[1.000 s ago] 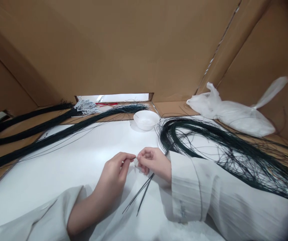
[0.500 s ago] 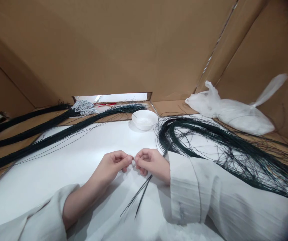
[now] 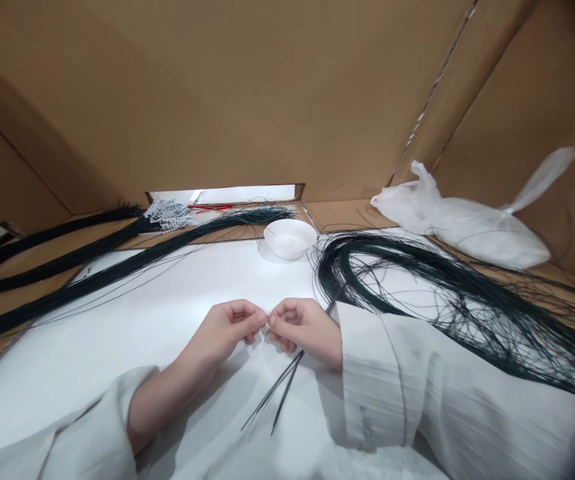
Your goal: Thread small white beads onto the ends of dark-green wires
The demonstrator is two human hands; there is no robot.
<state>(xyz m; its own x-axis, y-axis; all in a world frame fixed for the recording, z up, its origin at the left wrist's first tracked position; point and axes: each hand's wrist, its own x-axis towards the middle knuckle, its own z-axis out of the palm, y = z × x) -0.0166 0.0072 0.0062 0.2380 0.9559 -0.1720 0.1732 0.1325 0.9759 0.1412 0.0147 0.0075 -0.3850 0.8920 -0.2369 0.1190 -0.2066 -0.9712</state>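
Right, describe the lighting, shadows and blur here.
Head view, left: pale glare on the white tabletop; head view, middle: soft shadow beside the bowl; head view, right: corners darken to black; head view, between left hand and right hand: a tiny piece, too small and soft to identify.

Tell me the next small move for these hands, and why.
Perhaps ease the left hand slightly away from the right hand: both are pinched and almost touching at the fingertips, and whatever lies between them is too small to make out, so a little gap might show it.
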